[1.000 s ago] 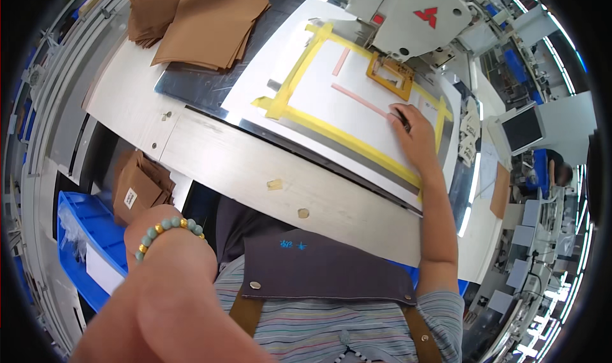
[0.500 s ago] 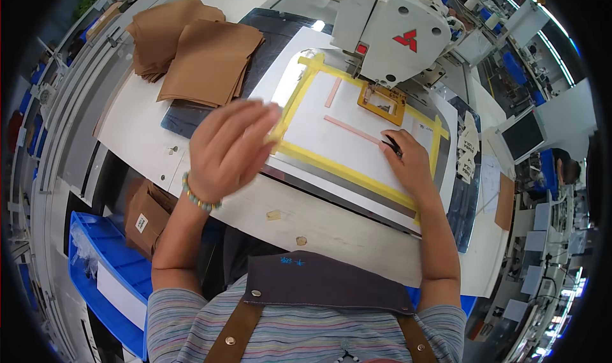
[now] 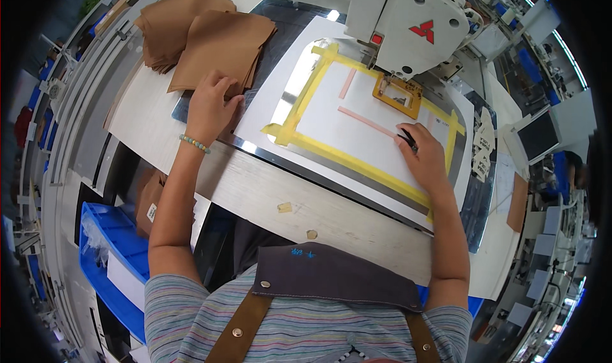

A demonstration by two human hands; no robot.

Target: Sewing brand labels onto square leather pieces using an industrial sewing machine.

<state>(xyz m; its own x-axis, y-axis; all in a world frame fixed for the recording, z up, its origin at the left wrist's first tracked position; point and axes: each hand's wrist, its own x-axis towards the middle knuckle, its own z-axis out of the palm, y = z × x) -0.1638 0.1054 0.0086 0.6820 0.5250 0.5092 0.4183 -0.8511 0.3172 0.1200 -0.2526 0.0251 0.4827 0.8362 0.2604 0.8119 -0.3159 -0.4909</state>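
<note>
My left hand (image 3: 215,106) is at the front edge of the nearer brown sheet stack (image 3: 220,44), its fingers loosely curled and the thumb apart from them. My right hand (image 3: 421,159) holds a small black tool (image 3: 409,138), perhaps snips, over a white sheet (image 3: 357,140) framed with yellow tape (image 3: 366,181) on a metal plate. Two thin pink strips (image 3: 366,120) lie on that sheet. Just behind my right hand, a yellow rectangular frame (image 3: 392,108) sits under the white machine head (image 3: 421,31).
A second brown stack (image 3: 159,25) is at the back left. Below left are a blue tray (image 3: 95,261) and more brown pieces (image 3: 146,194). At right are white cut pieces (image 3: 481,146), a screen (image 3: 535,133) and part of another person (image 3: 570,171) at a farther station.
My left hand has risen from low left and moved forward to the brown stack. My right hand stays on the sheet with the black tool.
</note>
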